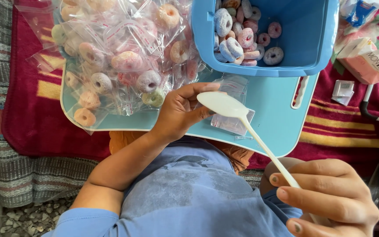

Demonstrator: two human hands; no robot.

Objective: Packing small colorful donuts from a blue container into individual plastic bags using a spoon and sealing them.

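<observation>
Seen from above, a person in a blue shirt works over a pale blue tray (281, 131) laid across the lap. The left hand (181, 112), at the centre of the frame, has its fingers (198, 89) curled loosely around a small clear plastic bag (233, 105) lying on the tray, thumb and fingers pinching its near edge.

The right hand (330, 195), at the lower right of the frame, is closed on the handle of a white plastic spoon (242, 118); thumb and forefinger press the handle between them. The spoon slants up and to the left, its bowl resting over the clear bag just beside the left thumb. Whether anything lies in the bowl cannot be told.

In the upper middle of the frame a blue tub (312, 44) sits at the far edge of the tray, holding loose ring-shaped sweets (242, 37) dusted in pink, blue and orange. To its left, filling the upper left, lies a heap of filled bags (119, 61), each small clear packet holding such rings.

A red and yellow striped cloth (36, 114) lies beneath the tray. At the upper right edge sits a tissue box (365, 59), well apart from both hands.
</observation>
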